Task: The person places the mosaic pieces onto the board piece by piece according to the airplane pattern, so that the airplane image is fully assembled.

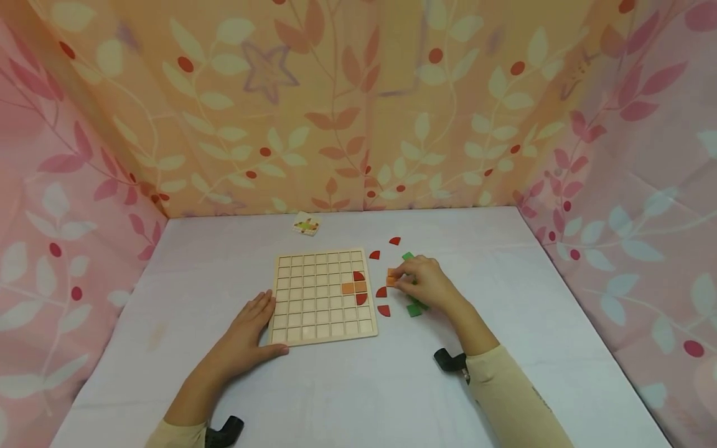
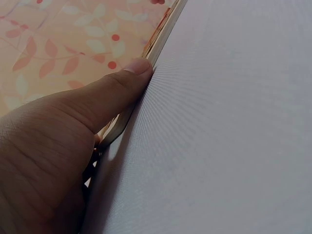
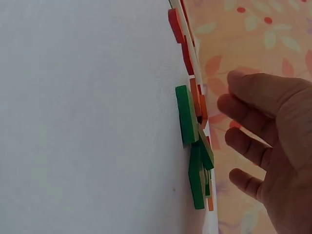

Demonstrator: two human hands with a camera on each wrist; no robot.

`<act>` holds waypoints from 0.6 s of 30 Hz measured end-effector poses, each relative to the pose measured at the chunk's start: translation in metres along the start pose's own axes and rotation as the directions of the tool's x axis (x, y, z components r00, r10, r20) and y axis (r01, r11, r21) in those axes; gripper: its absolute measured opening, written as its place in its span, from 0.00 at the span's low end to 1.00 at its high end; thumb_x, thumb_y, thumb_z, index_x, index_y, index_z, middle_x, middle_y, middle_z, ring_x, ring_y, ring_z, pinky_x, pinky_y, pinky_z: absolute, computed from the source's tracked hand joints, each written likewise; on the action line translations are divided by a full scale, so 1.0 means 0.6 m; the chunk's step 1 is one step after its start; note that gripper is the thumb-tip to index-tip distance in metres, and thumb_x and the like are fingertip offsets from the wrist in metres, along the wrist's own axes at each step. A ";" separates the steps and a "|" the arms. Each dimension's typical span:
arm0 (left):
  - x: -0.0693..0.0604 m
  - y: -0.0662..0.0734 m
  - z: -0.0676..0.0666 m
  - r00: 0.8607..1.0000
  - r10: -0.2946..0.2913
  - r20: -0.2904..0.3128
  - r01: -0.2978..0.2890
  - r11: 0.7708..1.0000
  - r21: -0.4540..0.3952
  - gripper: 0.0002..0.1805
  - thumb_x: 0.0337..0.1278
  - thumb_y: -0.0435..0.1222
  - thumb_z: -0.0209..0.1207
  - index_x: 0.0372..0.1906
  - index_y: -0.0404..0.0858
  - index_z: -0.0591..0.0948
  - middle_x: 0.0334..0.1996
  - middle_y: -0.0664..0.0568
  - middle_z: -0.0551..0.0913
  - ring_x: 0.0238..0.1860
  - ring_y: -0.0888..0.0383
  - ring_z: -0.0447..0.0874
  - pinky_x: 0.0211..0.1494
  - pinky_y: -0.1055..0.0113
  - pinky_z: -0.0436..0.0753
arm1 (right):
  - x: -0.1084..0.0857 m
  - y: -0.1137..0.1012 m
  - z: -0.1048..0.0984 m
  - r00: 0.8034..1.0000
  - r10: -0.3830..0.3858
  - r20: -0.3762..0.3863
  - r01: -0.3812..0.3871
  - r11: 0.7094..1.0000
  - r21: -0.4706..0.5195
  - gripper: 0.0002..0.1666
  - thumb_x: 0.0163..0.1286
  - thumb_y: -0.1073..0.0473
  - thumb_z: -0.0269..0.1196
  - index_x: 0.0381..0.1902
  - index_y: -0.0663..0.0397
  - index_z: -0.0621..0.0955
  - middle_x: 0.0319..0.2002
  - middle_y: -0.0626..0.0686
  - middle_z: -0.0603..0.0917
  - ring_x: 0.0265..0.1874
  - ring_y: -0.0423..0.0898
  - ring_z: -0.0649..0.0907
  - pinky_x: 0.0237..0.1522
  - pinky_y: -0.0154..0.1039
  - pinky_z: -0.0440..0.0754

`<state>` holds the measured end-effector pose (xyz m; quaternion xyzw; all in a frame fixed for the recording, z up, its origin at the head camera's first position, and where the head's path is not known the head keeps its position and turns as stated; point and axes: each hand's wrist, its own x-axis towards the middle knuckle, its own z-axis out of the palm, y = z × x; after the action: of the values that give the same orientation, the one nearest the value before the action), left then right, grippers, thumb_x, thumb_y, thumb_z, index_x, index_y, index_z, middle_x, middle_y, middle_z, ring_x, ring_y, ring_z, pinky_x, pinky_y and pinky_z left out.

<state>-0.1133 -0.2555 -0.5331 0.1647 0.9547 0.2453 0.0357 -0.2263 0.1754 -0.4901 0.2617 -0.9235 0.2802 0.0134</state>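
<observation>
A square wooden grid board (image 1: 313, 320) lies on the table. In its right-hand cells sit two orange squares (image 1: 348, 288) and two red quarter-round pieces (image 1: 361, 299). My left hand (image 1: 246, 333) rests at the board's near left corner, fingers straight along the left side. Its thumb (image 2: 139, 68) touches the near edge. My right hand (image 1: 428, 280) is over loose tiles right of the board, fingertips close to orange tiles (image 1: 390, 282). In the right wrist view nothing shows between its fingers (image 3: 251, 139). Green tiles (image 3: 186, 117) lie beneath, partly hidden by the hand in the head view.
Several loose red quarter-round pieces (image 1: 383, 310) lie between the board and the right hand, and beyond it. A small patterned card or tile stack (image 1: 306, 223) lies behind the board. Patterned cloth walls (image 1: 336, 124) border the white table (image 1: 358, 398) at the back and sides.
</observation>
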 end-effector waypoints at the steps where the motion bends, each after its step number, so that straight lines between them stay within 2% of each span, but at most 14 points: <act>1: 0.000 0.000 0.000 1.000 0.002 -0.001 -0.002 1.000 -0.002 0.67 0.45 0.69 0.69 0.80 0.31 0.56 0.83 0.43 0.48 0.83 0.42 0.43 0.82 0.45 0.49 | 0.000 0.000 0.001 1.000 0.004 0.003 -0.004 1.000 0.002 0.11 0.66 0.56 0.73 0.46 0.49 0.89 0.49 0.44 0.90 0.43 0.45 0.80 0.62 0.51 0.68; 3: 0.000 -0.001 0.000 1.000 0.003 -0.002 -0.003 1.000 -0.005 0.67 0.45 0.69 0.69 0.80 0.31 0.56 0.83 0.43 0.48 0.83 0.42 0.43 0.83 0.46 0.48 | 0.000 0.003 0.005 1.000 0.009 0.005 -0.009 1.000 -0.003 0.11 0.66 0.55 0.73 0.45 0.49 0.89 0.48 0.44 0.90 0.45 0.45 0.80 0.69 0.54 0.65; 7: 0.000 0.000 -0.001 1.000 0.000 0.002 0.000 1.000 -0.009 0.67 0.45 0.68 0.69 0.80 0.32 0.56 0.83 0.44 0.48 0.83 0.43 0.42 0.83 0.47 0.48 | 0.000 0.006 0.015 1.000 0.028 0.002 -0.028 0.999 -0.036 0.12 0.66 0.53 0.73 0.46 0.46 0.89 0.45 0.42 0.89 0.49 0.46 0.79 0.69 0.54 0.65; 10: -0.001 0.000 -0.001 1.000 -0.002 0.002 0.002 1.000 -0.008 0.67 0.45 0.68 0.70 0.81 0.32 0.55 0.83 0.44 0.48 0.83 0.43 0.42 0.83 0.47 0.48 | 0.001 0.007 0.021 1.000 0.027 -0.002 -0.027 0.998 -0.064 0.13 0.67 0.52 0.73 0.48 0.44 0.88 0.49 0.42 0.89 0.52 0.47 0.79 0.66 0.54 0.66; 14: -0.002 0.001 -0.001 1.000 -0.001 -0.001 0.001 1.000 -0.009 0.67 0.45 0.67 0.70 0.81 0.32 0.55 0.83 0.43 0.48 0.83 0.42 0.42 0.83 0.48 0.47 | 0.003 0.008 0.026 1.000 0.018 -0.011 -0.019 0.996 -0.082 0.14 0.67 0.53 0.72 0.50 0.45 0.88 0.53 0.43 0.88 0.57 0.48 0.80 0.75 0.60 0.58; 18: -0.001 0.001 -0.001 1.000 -0.005 0.001 0.005 1.000 -0.009 0.67 0.45 0.68 0.70 0.81 0.33 0.55 0.83 0.44 0.48 0.83 0.43 0.42 0.83 0.46 0.48 | 0.003 0.009 0.028 1.000 0.024 -0.013 -0.025 0.995 -0.092 0.15 0.68 0.53 0.71 0.51 0.45 0.87 0.54 0.42 0.88 0.59 0.48 0.80 0.78 0.61 0.54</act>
<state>-0.1127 -0.2553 -0.5324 0.1624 0.9540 0.2492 0.0377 -0.2285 0.1694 -0.5067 0.2477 -0.9385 0.2390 0.0274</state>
